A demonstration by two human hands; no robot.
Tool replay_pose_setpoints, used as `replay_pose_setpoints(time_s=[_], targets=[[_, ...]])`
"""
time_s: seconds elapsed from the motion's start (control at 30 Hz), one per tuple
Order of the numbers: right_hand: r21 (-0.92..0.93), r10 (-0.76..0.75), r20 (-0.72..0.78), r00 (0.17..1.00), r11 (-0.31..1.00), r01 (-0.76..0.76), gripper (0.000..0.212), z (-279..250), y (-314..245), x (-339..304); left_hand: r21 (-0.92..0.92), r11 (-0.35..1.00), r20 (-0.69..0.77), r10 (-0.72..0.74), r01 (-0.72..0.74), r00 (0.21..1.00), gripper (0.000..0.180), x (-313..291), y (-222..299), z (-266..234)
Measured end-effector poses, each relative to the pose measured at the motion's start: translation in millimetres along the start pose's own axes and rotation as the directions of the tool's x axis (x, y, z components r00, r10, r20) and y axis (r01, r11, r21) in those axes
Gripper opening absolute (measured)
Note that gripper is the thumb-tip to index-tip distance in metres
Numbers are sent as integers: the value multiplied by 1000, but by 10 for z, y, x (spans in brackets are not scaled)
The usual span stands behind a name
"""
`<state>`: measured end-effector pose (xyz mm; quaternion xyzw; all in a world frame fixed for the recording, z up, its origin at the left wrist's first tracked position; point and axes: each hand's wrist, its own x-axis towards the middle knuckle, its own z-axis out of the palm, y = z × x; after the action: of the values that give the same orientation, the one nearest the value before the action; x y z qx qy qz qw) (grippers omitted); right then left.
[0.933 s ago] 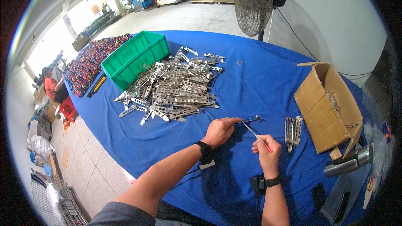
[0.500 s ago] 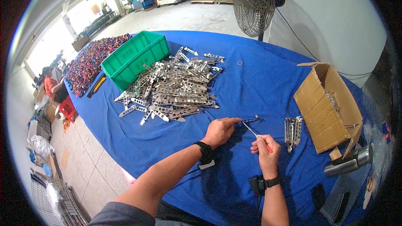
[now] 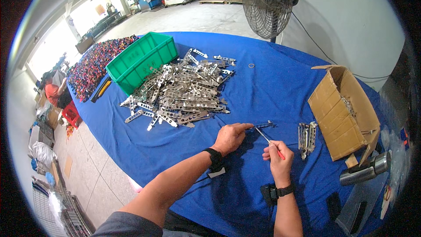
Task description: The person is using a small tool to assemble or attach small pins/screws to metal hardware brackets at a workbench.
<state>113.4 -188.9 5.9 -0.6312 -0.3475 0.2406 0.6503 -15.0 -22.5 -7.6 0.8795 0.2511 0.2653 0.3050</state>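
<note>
My left hand [image 3: 230,138] pinches one end of a narrow perforated metal strip [image 3: 264,125], keeping it just over the blue cloth. Closed round a thin metal tool with a red handle [image 3: 280,155] is my right hand [image 3: 279,160]. The tool's tip meets the strip near its middle; the exact contact is too small to make out. To the right of my right hand lies a small row of similar metal strips [image 3: 307,138]. A large loose heap of such strips [image 3: 184,94] spreads beyond my left hand.
A green crate [image 3: 142,65] stands behind the heap, beside a pile of small multicoloured pieces [image 3: 98,63]. At right are an opened cardboard box [image 3: 337,118] and a steel flask [image 3: 364,172] on its side. A fan [image 3: 266,6] rises past the table; another person [image 3: 55,92] sits far left.
The tool's tip has shifted very slightly along the strip. Both my hands stay in nearly the same place. The person at far left has changed posture.
</note>
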Motion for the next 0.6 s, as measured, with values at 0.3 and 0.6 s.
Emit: replay_pose_setpoints(time_s=[0.3,0.6], targets=[[-9,28,-43,999,1000,-28,16,-13,2,22,21,1000,-10,17,-17,1000,33,9,-2,4],[-89,-8,0,1000,996,8,17,-34,-2,14,8,1000,-3,10,-10,1000,34,6,2,5]])
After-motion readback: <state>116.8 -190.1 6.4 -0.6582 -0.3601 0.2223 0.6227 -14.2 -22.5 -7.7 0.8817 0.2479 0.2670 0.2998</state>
